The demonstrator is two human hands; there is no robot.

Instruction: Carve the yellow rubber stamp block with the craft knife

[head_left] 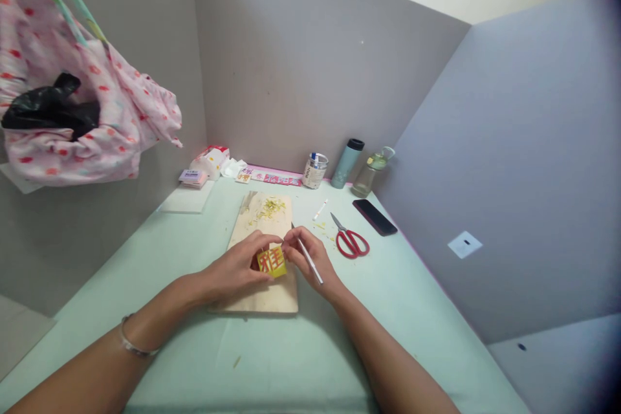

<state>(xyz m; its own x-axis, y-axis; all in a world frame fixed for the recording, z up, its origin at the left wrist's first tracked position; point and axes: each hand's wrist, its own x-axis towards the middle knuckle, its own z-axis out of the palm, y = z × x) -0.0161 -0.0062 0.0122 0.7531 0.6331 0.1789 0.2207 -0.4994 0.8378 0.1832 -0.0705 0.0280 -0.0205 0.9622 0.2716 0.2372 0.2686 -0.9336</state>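
My left hand (239, 267) grips a small yellow block (272, 261) with a red carved pattern on its top face, holding it on a wooden board (264, 301). My right hand (310, 257) is closed around a thin silver carving tool (307, 257), its tip at the block's right edge. Yellow shavings (270, 208) lie scattered on the far end of the board. A bracelet sits on my left wrist.
Red-handled scissors (351, 240), a white pen (320, 209) and a black phone (374, 217) lie to the right on the pale green table. A cup, a teal flask and a clear bottle stand at the back wall. Boxes sit at the back left. A pink bag (82, 110) hangs at the left.
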